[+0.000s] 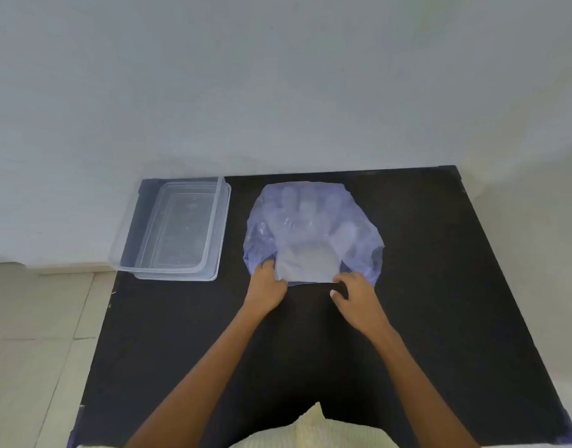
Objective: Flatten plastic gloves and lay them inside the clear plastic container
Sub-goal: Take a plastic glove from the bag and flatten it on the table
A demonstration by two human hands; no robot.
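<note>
A thin translucent plastic glove lies spread on the black table, fingers pointing to the far edge, on top of a bluish crumpled sheet of plastic. My left hand pinches the glove's cuff at its near left corner. My right hand pinches the cuff at its near right corner. The clear plastic container stands at the table's far left corner, open on top, with nothing visible in it.
A white wall rises behind the table. Pale floor tiles lie to the left, below the table edge. A light yellow garment shows at the bottom middle, near my body.
</note>
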